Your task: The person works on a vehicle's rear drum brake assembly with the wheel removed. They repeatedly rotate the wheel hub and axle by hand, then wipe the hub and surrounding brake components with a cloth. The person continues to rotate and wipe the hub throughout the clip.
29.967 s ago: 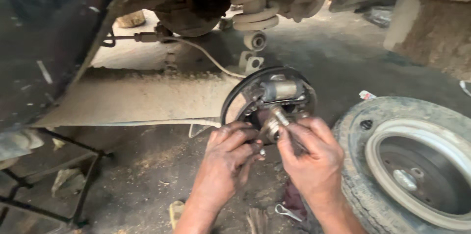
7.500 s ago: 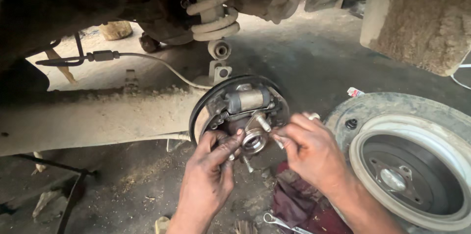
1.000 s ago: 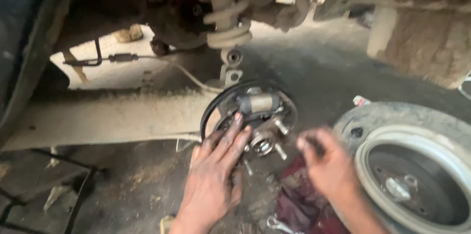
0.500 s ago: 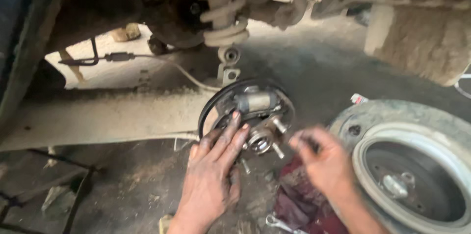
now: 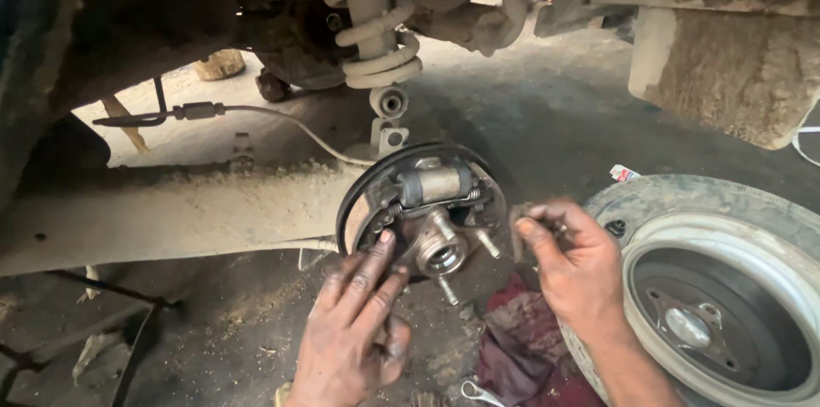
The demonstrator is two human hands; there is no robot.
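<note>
Brake plate (image 5: 376, 193) with its hub (image 5: 440, 251) is seen at frame centre, mounted on the dusty axle beam (image 5: 171, 215) under a raised vehicle. Left hand (image 5: 354, 334), lower centre, is laid flat against the plate's lower edge, fingers (image 5: 376, 262) extended, grip released, nothing held. Right hand (image 5: 572, 266), right of centre, is clenched around a small dark part (image 5: 523, 217); what it is cannot be told. A coil spring (image 5: 376, 40) is seen at top centre. A removed wheel (image 5: 717, 296) is laid on the ground at lower right. A red rag (image 5: 521, 347) and a wrench (image 5: 478, 392) are seen below the right hand.
</note>
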